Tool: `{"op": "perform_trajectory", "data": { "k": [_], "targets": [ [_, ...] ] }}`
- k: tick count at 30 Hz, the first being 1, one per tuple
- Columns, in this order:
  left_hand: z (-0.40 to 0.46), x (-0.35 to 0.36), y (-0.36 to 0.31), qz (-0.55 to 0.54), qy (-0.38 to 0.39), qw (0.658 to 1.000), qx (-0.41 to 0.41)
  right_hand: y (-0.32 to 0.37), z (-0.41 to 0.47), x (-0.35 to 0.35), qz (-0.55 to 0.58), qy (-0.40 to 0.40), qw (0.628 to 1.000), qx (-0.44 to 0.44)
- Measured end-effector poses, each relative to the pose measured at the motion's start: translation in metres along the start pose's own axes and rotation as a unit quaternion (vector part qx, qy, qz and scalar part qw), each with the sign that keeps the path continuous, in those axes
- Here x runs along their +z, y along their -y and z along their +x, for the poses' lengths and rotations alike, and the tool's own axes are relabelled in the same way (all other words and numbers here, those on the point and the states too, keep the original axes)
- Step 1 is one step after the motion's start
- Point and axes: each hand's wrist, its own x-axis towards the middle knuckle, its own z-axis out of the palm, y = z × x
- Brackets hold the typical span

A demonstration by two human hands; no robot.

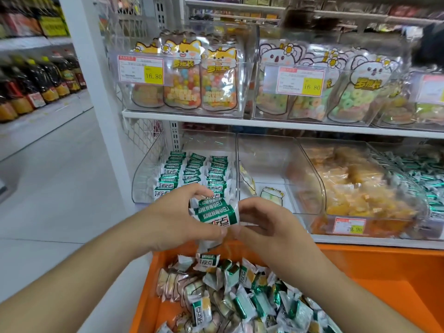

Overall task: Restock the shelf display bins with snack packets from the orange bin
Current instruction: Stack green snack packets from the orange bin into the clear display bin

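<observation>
Between both hands sits a small stack of green-and-white snack packets (213,212), held just in front of the lower shelf. My left hand (177,219) grips the stack from the left and my right hand (262,224) pinches its right end. Behind them a clear display bin (149,174) holds neat rows of the same green packets. Below my arms the orange bin (374,265) is full of loose green-and-white and pale packets (240,296). One packet (207,259) hangs or lies just under my hands.
A nearly empty clear bin (264,159) stands right of the green-packet bin, then a bin of yellow snacks (355,186) with a price tag. The upper shelf carries bins of cartoon candy bags (199,80). An aisle floor and bottle shelves (36,78) lie to the left.
</observation>
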Motion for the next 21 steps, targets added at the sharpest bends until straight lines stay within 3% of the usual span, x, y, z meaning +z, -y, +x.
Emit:
{"op": "perform_trajectory", "data": {
  "k": [4,7,21],
  "targets": [
    [0.044,-0.023,-0.003,0.038,-0.038,0.998,0.04,-0.014,0.019,-0.014,-0.034,-0.06,0.997,0.022],
    [0.08,-0.031,0.001,0.037,-0.057,0.997,0.024,-0.023,0.023,-0.023,-0.01,-0.085,0.995,0.046],
    [0.141,-0.011,0.048,0.135,0.097,0.986,0.028,-0.033,0.023,-0.03,-0.041,-0.09,0.993,0.069]
  ]
}}
